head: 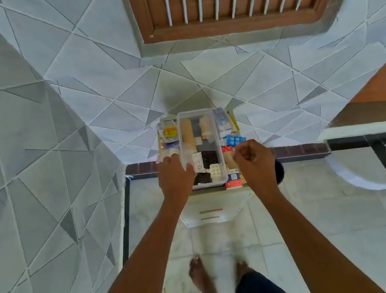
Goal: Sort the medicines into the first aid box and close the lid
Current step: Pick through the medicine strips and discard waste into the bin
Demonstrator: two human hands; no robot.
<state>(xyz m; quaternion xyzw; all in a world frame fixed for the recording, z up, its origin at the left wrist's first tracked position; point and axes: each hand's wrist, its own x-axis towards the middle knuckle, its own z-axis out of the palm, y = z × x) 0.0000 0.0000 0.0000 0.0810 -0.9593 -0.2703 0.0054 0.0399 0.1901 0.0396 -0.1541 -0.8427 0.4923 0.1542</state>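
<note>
Wide view down a wall of grey tiles [34, 119] cut into sharp triangles with pale grout lines, and up top a brown wooden window frame [232, 26] with thin white bars. Below, a glossy marbled floor [348, 236]. Centre stage: a small stand [210, 208], its top crowded with medicines. On it sits the first aid box [198, 130], a clear, rounded-corner plastic tub, lid off, holding tan rolls, a black block and white blister strips. Loose packs lie around it: a blue blister pack [235, 139] just right of the box, a yellow-labelled sachet [170, 132] on its left. The left hand [175, 178] lies flat with fingers spread over the box's near-left rim. The right hand [253, 160] is curled into a tight fist beside the right wall; whether it pinches anything, I can't tell.
</note>
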